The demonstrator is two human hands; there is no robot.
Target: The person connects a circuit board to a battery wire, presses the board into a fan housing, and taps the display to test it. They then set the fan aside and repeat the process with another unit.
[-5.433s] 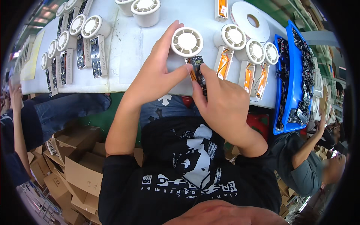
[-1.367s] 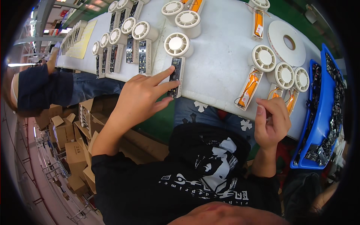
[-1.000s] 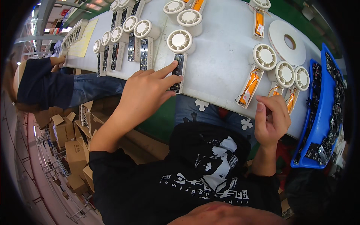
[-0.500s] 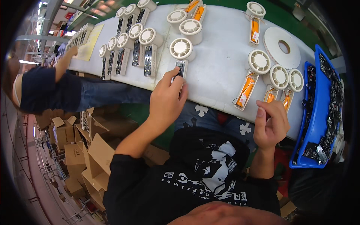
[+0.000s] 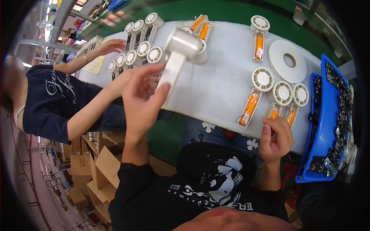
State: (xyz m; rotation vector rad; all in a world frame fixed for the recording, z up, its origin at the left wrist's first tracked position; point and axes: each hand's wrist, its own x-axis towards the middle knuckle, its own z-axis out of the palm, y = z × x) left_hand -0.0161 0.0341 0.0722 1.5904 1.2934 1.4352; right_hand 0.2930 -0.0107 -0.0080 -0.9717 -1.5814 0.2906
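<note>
My left hand (image 5: 140, 102) grips a white handheld fan (image 5: 174, 71) by its handle, thumb on one side and fingers on the other. The fan is raised above the table, slightly blurred, with its plain white casing facing up. My right hand (image 5: 276, 140) is loosely curled at the table's near edge, and nothing shows in it. Just beyond it lie two open-handled fans (image 5: 282, 93) (image 5: 300, 95) with orange batteries. Another battery fan (image 5: 262, 79) lies to their left, and one more (image 5: 259, 24) is farther back.
Fans with circuit boards (image 5: 155, 55) stand in rows at the left. There a co-worker's hand (image 5: 111, 47) reaches over the table, their other arm (image 5: 98, 104) passing behind my left hand. A white tape roll (image 5: 275, 61) and blue bins (image 5: 327, 146) of circuit boards are at right; cardboard boxes (image 5: 106, 165) stand lower left.
My left hand has lifted the fan off the table, moved left and turned its plain side up. The co-worker has reached farther over the table. My right hand stays nearly in place.
</note>
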